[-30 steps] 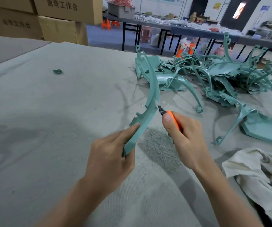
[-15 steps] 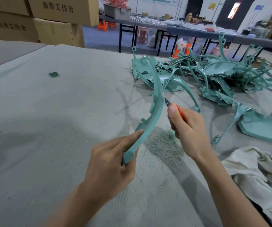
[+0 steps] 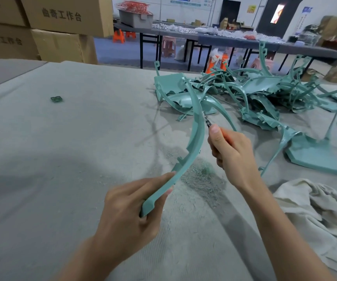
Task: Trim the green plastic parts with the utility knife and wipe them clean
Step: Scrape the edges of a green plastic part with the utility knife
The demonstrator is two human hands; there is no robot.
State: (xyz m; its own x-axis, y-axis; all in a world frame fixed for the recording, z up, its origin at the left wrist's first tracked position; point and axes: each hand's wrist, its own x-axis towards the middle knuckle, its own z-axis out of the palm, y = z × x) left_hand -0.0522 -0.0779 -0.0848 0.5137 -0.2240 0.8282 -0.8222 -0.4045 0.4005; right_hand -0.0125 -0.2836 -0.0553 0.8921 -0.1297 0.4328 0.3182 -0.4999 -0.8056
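Note:
My left hand (image 3: 129,211) grips the lower end of a long curved green plastic part (image 3: 194,134), which arcs up and away over the table. My right hand (image 3: 230,151) holds an orange utility knife (image 3: 214,128), its blade tip set against the right edge of the part, about two thirds of the way up. A pile of green plastic parts (image 3: 254,96) lies behind, at the back right of the table. Under the held part lies a patch of green shavings (image 3: 202,177).
A crumpled off-white cloth (image 3: 315,216) lies at the right front on the grey felt table (image 3: 62,159). A small green scrap (image 3: 57,98) sits far left. Cardboard boxes (image 3: 62,27) stack at the back left; long tables with stools stand beyond.
The knife has slid upward along the edge of the curved part, away from me. My left hand keeps the same grip on the part's lower end.

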